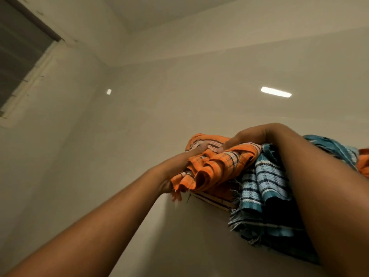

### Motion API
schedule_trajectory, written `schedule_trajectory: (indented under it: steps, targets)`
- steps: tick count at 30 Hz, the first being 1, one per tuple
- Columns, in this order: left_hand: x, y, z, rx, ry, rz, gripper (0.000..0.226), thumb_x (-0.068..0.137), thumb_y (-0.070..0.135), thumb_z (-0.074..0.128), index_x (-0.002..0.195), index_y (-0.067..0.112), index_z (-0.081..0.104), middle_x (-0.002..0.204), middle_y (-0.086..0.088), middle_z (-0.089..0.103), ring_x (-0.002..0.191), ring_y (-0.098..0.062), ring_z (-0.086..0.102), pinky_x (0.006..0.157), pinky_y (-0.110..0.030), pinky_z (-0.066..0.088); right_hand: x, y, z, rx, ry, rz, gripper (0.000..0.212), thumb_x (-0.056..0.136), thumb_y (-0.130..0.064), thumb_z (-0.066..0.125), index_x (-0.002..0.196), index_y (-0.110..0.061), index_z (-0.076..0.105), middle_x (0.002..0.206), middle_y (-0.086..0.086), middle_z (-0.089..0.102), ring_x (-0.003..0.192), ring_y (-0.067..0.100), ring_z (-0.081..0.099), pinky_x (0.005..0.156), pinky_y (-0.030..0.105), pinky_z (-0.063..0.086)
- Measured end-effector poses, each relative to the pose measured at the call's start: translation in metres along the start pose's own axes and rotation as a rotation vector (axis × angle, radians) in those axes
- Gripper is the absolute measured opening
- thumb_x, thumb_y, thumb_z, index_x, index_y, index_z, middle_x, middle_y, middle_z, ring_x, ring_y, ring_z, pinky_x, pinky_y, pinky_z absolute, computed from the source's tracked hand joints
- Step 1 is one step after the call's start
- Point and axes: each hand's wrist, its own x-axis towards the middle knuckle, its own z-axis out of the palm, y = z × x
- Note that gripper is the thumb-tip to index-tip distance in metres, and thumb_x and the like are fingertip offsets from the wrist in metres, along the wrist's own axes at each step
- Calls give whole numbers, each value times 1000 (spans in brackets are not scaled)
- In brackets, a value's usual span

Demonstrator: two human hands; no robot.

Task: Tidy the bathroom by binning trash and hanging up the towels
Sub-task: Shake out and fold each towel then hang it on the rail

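Head view, the only one I have. Camera tilted up toward the corner where two pale tiled walls meet the ceiling.

Both of my arms reach up and forward to the right-hand wall. My left hand comes in from lower left, its fingers curled into the bunched folds of the orange striped towel and gripping them from the left side; the thumb is buried in cloth and I cannot make it out. My right hand arches over the top of the same towel, fingers bent down and closed on its upper edge, fingertips pressed into the fabric close to the left hand's.

The orange striped towel sits high against the wall, gathered in thick pleats between the two hands, with a flatter striped layer hanging beneath. Whatever it hangs on is hidden by the cloth, so I cannot tell the support.

Just beside it on the right, touching it, a blue checked towel drapes down with a frayed, fringed lower edge. My right forearm crosses in front of part of it. A scrap of orange cloth shows at the far right edge.

Upper left: a dark window with a pale frame. Two bright light reflections on the right wall's glossy tiles.
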Motion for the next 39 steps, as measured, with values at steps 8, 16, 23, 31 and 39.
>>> schedule_trajectory:
  steps: [8, 16, 23, 31, 39]
  targets:
    - [-5, -12, -15, 112, 31, -242, 49, 81, 63, 68, 59, 20, 59, 58, 1, 58, 46, -9, 49, 51, -19, 36, -1, 0, 4, -140, 45, 1, 66, 53, -55, 90, 94, -5, 80, 107, 20, 75, 94, 31, 70, 99, 43, 54]
    - [-2, -33, -6, 220, 30, -267, 50, 83, 52, 72, 120, 20, 64, 115, -8, 75, 105, -22, 69, 98, -45, 54, -7, -11, 26, -679, 378, -125, 108, 25, -77, 82, 118, -28, 56, 112, -4, 66, 100, 21, 64, 96, 44, 53]
    - [-10, 15, 12, 234, 866, 493, 63, 75, -5, 67, 126, 24, 46, 131, -5, 48, 117, -19, 49, 96, -37, 50, -9, -7, 32, -702, 429, -103, 111, 43, -75, 85, 135, -27, 45, 131, 1, 59, 113, 27, 57, 102, 48, 47]
    - [34, 44, 44, 990, 372, 679, 32, 107, 37, 32, 137, 30, 43, 129, -4, 64, 119, -25, 60, 102, -44, 45, 1, -6, 31, -617, 403, -148, 94, 27, -71, 80, 112, -34, 68, 108, -3, 70, 95, 22, 69, 92, 44, 56]
    - [57, 25, 36, 1243, 581, 708, 42, 106, 42, 17, 114, 24, 54, 104, -7, 71, 100, -31, 63, 89, -47, 46, 8, -2, 39, -760, 562, -137, 92, 37, -81, 74, 115, -34, 64, 109, -5, 69, 95, 23, 67, 89, 40, 54]
